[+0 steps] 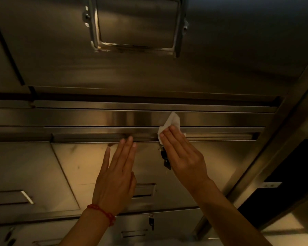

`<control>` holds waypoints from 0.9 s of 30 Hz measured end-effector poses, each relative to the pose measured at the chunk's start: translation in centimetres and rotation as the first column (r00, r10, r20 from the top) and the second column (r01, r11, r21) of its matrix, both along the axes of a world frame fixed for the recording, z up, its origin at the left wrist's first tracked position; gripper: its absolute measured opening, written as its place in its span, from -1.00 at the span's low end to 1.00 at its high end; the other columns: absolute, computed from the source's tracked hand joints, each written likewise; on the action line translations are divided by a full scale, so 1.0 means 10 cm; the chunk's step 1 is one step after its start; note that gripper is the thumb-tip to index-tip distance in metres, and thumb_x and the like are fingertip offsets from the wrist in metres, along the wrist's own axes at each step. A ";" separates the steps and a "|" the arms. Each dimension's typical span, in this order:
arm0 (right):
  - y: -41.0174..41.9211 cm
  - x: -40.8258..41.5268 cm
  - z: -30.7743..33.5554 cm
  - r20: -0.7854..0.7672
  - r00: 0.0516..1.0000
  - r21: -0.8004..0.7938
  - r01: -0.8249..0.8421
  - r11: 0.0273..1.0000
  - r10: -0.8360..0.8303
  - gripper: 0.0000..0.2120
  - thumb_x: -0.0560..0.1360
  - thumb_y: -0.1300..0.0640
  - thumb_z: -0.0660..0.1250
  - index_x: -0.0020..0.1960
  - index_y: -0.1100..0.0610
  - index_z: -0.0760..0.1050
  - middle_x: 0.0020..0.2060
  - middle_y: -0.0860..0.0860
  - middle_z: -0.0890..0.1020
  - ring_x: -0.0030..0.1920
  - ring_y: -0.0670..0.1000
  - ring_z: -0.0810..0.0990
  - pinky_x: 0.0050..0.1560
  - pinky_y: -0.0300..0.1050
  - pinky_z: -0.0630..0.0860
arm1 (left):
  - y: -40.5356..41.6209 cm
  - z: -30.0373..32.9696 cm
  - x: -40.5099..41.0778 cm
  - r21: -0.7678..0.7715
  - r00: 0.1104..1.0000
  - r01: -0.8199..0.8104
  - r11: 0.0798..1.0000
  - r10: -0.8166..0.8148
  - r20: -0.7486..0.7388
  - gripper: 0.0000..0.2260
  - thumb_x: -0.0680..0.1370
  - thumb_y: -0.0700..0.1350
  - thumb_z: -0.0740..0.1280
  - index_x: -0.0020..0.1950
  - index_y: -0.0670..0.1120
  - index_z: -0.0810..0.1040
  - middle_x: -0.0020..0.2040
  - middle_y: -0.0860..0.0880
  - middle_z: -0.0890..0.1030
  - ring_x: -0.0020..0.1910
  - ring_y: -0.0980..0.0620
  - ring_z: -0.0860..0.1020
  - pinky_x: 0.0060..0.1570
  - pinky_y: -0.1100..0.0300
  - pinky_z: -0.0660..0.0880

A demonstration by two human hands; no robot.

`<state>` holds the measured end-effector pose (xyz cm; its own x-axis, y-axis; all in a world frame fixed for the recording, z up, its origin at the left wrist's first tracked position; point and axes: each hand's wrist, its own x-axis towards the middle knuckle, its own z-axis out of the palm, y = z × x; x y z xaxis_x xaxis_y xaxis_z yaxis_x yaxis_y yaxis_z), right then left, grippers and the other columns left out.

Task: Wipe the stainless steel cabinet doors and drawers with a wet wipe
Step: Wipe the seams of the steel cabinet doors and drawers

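Here, wet wipe [171, 121] (corner upward) under flat right hand [183, 155]

Two hands: left hand [115, 176], right hand [182, 153]. One white wet wipe [171, 122]. One bunch of keys [164, 159] at centre, one small padlock [151, 221] at six o'clock. One red bracelet [103, 213].

wipe on steel drawers
white wipe [171, 123], crumpled, lies against the top lip of a brushed steel drawer [212, 157], its upper corner sticking up over the strip above; door [60, 59] above has a recessed handle.
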<state>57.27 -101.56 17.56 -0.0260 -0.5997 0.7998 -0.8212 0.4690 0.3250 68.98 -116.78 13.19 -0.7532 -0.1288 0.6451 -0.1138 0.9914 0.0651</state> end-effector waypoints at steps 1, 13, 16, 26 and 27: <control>-0.05 0.03 0.00 -0.009 1.000 0.000 -0.006 1.000 0.006 -0.64 0.35 0.31 0.41 0.15 0.31 0.54 0.11 0.24 0.59 0.16 0.17 0.56 0.16 0.04 0.48 | -0.03 0.00 0.03 0.004 1.000 -0.007 1.000 0.007 0.001 -0.43 0.45 -0.14 0.12 0.45 -0.22 0.13 0.45 -0.22 0.19 0.51 0.02 -0.13 0.42 -0.06 -0.04; -0.57 0.28 0.07 -0.111 0.985 0.062 -0.126 0.990 0.132 -0.72 0.46 0.33 0.27 0.15 0.27 0.56 0.13 0.20 0.59 0.18 0.13 0.55 0.19 -0.01 0.48 | -0.41 0.02 0.35 0.071 0.998 -0.060 0.996 0.060 -0.005 -0.42 0.44 -0.13 0.08 0.45 -0.22 0.09 0.45 -0.21 0.18 0.51 0.05 -0.15 0.41 -0.06 -0.02; -0.68 0.33 0.07 -0.116 0.980 0.087 -0.150 0.985 0.159 -0.71 0.46 0.35 0.28 0.16 0.27 0.55 0.14 0.21 0.58 0.18 0.13 0.55 0.15 -0.01 0.52 | -0.48 0.02 0.41 0.073 0.997 -0.074 0.995 0.074 -0.005 -0.43 0.44 -0.13 0.09 0.45 -0.21 0.09 0.45 -0.21 0.19 0.51 0.06 -0.16 0.41 -0.07 -0.01; -0.96 0.42 0.07 -0.159 0.963 0.127 -0.201 0.971 0.220 -0.71 0.49 0.34 0.25 0.19 0.26 0.54 0.16 0.21 0.56 0.21 0.13 0.53 0.16 -0.01 0.52 | -0.70 0.00 0.57 0.087 0.993 -0.113 0.990 0.115 -0.008 -0.42 0.45 -0.12 0.11 0.45 -0.19 0.09 0.45 -0.21 0.18 0.51 0.01 -0.10 0.40 -0.07 -0.02; -0.99 0.43 0.06 -0.163 0.962 0.133 -0.201 0.971 0.221 -0.71 0.48 0.34 0.25 0.19 0.26 0.53 0.17 0.21 0.56 0.21 0.13 0.53 0.17 -0.01 0.51 | -0.72 -0.01 0.59 0.087 0.992 -0.125 0.988 0.125 -0.005 -0.43 0.45 -0.11 0.08 0.46 -0.19 0.09 0.46 -0.20 0.17 0.51 0.04 -0.15 0.40 -0.07 -0.03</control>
<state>61.58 -111.44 18.20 0.2451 -0.6637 0.7067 -0.8230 0.2428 0.5135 74.89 -123.99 13.14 -0.7207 -0.2771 0.6355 -0.2353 0.9600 0.1518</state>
